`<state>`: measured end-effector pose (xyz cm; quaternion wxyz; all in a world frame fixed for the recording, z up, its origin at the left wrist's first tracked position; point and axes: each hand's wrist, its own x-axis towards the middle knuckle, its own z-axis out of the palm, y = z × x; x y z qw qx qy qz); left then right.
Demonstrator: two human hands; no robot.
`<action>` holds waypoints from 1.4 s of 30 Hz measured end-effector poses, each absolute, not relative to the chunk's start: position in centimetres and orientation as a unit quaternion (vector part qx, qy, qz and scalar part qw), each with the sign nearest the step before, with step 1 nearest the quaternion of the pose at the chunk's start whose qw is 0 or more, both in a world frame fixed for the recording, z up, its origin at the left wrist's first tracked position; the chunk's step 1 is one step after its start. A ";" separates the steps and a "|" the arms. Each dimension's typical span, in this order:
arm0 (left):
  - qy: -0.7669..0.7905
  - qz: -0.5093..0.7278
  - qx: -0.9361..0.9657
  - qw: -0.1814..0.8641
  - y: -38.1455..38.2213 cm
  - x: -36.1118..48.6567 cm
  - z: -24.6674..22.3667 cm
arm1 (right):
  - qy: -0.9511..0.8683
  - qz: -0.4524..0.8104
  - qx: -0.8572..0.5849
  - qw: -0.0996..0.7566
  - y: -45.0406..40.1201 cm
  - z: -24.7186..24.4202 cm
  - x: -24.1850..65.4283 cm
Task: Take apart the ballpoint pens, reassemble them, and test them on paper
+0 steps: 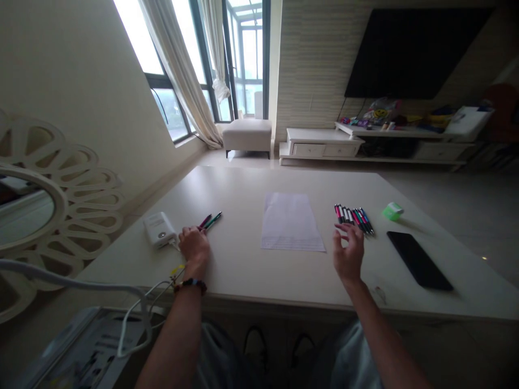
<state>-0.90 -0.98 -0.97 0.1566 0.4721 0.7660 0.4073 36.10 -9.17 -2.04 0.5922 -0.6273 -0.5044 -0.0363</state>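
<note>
My left hand (194, 244) rests on the left side of the white table, its fingers curled over the near ends of a red pen (206, 221) and a green pen (214, 220). The pens' far ends stick out beyond my fingers. On the right, my right hand (349, 253) hovers with thumb and fingers apart, holding nothing I can see. Just beyond it lies a row of several pens (354, 217) in white, red, green and blue. Between my hands, sheets of white paper (290, 222) lie flat.
A white device (159, 229) with a cable is left of my left hand. A green-and-white small item (393, 211) and a black phone-like slab (419, 260) lie at the right. A white cable (101, 286) loops over a cart (97, 346) at lower left.
</note>
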 end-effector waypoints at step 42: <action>0.395 0.227 0.890 -0.016 -6.9 13.5 -0.6 | -0.381 0.772 -0.333 0.384 -9.4 -2.7 32.0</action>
